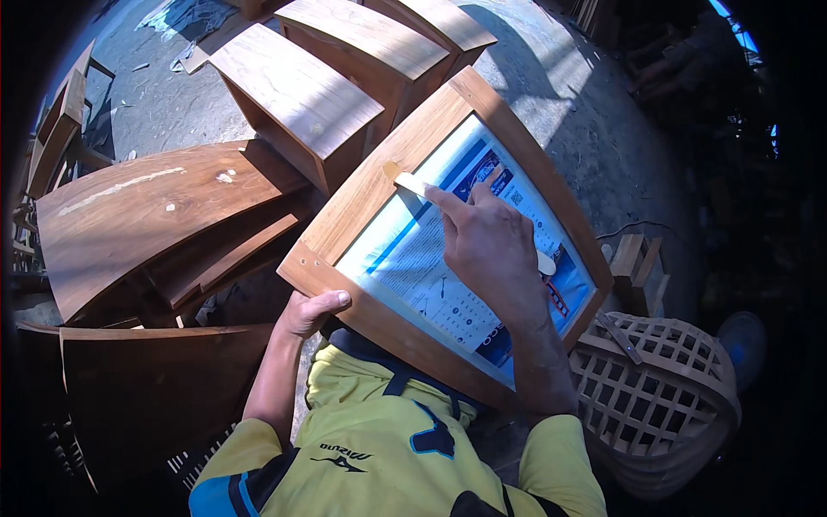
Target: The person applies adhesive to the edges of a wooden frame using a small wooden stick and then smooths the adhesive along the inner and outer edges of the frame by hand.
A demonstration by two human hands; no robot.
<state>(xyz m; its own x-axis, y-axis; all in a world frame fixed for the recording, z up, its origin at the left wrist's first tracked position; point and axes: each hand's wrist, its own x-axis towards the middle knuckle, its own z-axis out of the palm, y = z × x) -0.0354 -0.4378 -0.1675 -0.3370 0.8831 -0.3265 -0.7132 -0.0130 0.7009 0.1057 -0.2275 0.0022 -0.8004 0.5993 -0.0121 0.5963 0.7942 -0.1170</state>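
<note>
A wooden frame (357, 205) with curved sides lies tilted across my lap. A blue and white printed sheet (418, 276) fills its opening. My left hand (312, 312) grips the frame's lower left corner, thumb on top and fingers hidden beneath. Over the sheet, my right hand (495, 237) holds what looks like a putty knife, its pale flat blade (411, 183) pressed at the inner edge of the frame's upper left rail. Just beyond the blade tip is a small yellowish-brown patch of filler (392, 169). Most of the knife's handle is hidden by my hand.
Brown wooden cabinets (297, 90) stand close beyond the frame. At left is a curved wooden piece (146, 202) with pale filler streaks, above another dark panel (155, 388). A slatted basket-like wooden piece (650, 388) stands at lower right. Concrete floor (168, 95) shows behind.
</note>
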